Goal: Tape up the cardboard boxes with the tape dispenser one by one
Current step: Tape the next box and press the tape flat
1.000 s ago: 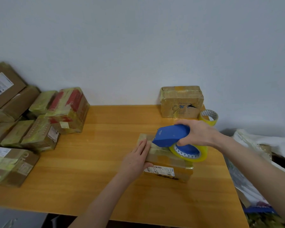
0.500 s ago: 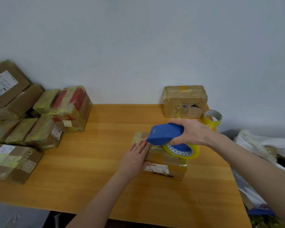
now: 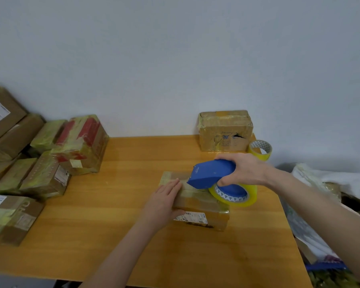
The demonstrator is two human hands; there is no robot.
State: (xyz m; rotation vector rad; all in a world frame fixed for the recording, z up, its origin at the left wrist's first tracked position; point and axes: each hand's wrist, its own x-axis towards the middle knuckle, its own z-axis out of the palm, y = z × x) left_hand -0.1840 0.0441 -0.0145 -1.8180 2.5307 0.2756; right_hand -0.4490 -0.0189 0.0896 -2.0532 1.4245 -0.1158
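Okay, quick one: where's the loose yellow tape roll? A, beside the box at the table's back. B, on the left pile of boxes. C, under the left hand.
A: the loose roll stands just right of the taped box at the back.

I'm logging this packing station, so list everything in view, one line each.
Centre box: one, brown with a white label, mid-table under both hands.
Tape dispenser: one, blue, carrying a yellow tape roll, on the centre box's top.
Back box: one, brown, taped, on the table against the wall.
Spare tape roll: one, yellow, right of the back box.
Piled boxes: several, brown with greenish and red tape, at the table's left end.
Table: one, light wood.
Bags: white, number unclear, off the table's right edge.
Left hand: flat on the centre box.
Right hand: grips the tape dispenser.
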